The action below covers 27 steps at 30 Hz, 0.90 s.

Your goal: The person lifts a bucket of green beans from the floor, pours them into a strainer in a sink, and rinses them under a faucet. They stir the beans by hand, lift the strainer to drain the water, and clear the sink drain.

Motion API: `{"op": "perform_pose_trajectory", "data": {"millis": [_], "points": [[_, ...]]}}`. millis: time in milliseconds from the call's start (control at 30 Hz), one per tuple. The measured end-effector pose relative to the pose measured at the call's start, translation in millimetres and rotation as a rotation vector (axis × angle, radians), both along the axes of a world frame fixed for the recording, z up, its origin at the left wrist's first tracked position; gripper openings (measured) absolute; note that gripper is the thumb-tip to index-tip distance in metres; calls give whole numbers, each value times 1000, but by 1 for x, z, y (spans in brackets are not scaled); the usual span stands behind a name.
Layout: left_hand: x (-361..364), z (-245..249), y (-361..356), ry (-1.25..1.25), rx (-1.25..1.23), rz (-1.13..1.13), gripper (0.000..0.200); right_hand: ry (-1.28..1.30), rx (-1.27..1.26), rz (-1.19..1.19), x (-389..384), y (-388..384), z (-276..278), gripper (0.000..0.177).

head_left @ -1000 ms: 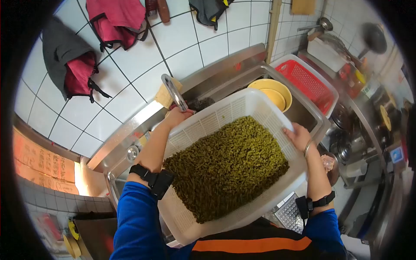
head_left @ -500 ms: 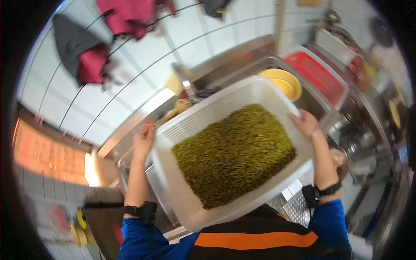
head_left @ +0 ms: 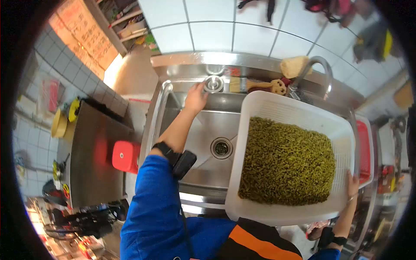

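Note:
A large white plastic basket (head_left: 299, 106) rests over the right side of the steel sink, a thick layer of small green pieces (head_left: 286, 164) spread inside it. My right hand (head_left: 352, 185) grips the basket's right rim near its front corner, fingers partly hidden by the wall. Over the left basin (head_left: 201, 134), my left hand (head_left: 196, 99) reaches to the back ledge with fingers apart and nothing in them. Its fingertips are right beside a round metal sink strainer (head_left: 213, 84). The drain (head_left: 221, 148) in the basin floor is uncovered.
On the back ledge lie a brush (head_left: 242, 85) and a light brown object with holes (head_left: 278, 87). A curved faucet (head_left: 323, 65) rises behind the basket. At right is a red basin (head_left: 363, 151); at left, a red stool (head_left: 125, 156) beside a steel table (head_left: 93, 156).
The basket has been lowered and turned, from held up across the sink to its right side. My left hand has let go of its rim and moved to the back ledge.

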<state>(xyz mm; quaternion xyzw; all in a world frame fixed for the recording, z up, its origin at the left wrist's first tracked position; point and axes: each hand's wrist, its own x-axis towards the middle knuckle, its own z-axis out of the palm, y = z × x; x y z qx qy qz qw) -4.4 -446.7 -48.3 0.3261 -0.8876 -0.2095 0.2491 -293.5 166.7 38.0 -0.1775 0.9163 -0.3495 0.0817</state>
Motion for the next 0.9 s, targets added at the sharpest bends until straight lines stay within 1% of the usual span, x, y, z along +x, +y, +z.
{"op": "perform_pose_trajectory", "data": {"millis": [67, 100, 167, 200, 233, 300, 333, 367, 433, 467, 533, 567, 600, 667, 733, 800, 833, 867, 900], "points": [[-23, 0, -3, -56, -163, 19, 39, -51, 64, 8, -3, 2, 4, 35], [-30, -2, -10, -51, -138, 33, 39, -45, 89, 22, -2, 1, 6, 35], [-47, -4, -25, -259, -46, -29, 35, -43, -18, -23, 2, 0, 4, 36], [-51, -7, -26, -259, -105, 0, 30, -2, 20, -11, 1, 2, 2, 37], [-55, -10, -27, -254, -93, -6, 30, 4, 33, -15, -3, 5, -1, 37], [-60, -13, -30, -325, -125, 27, 27, 8, 56, 11, -5, 9, 0, 37], [-62, -18, -30, -289, -227, 56, 29, 7, 69, 6, -3, 7, 2, 38], [-63, -20, -31, -291, -221, 49, 29, 5, 75, 0, -1, 6, 4, 38], [-56, 11, -19, -469, -29, -77, 32, -27, 92, 2, 2, 2, 8, 38], [-49, 13, -9, -468, -20, -75, 32, -26, 100, 5, 4, 0, 10, 38], [-28, 12, 20, -319, 179, -61, 33, 16, 43, -70, 9, -8, 8, 38], [-18, -8, 35, -323, 171, -98, 32, 14, 42, -69, 8, -9, 10, 38], [-7, -36, 54, -331, 162, -139, 31, 31, 95, -41, 8, -10, 14, 39], [14, -88, 94, -440, 248, -230, 29, 36, 155, -12, 8, -2, 12, 40], [30, -157, 123, -499, 262, -161, 27, -32, 146, -70, 1, 4, 7, 44], [40, -168, 137, -460, 253, -125, 25, 2, 149, -70, 0, 6, 2, 44], [40, -169, 144, -421, 247, -105, 24, 38, 158, -86, -2, 7, 3, 45], [37, -169, 152, -357, 271, -77, 18, 56, 127, -59, -3, 8, 2, 46], [34, -176, 156, -353, 282, -75, 18, 61, 138, -55, -2, 5, 7, 46]]}}
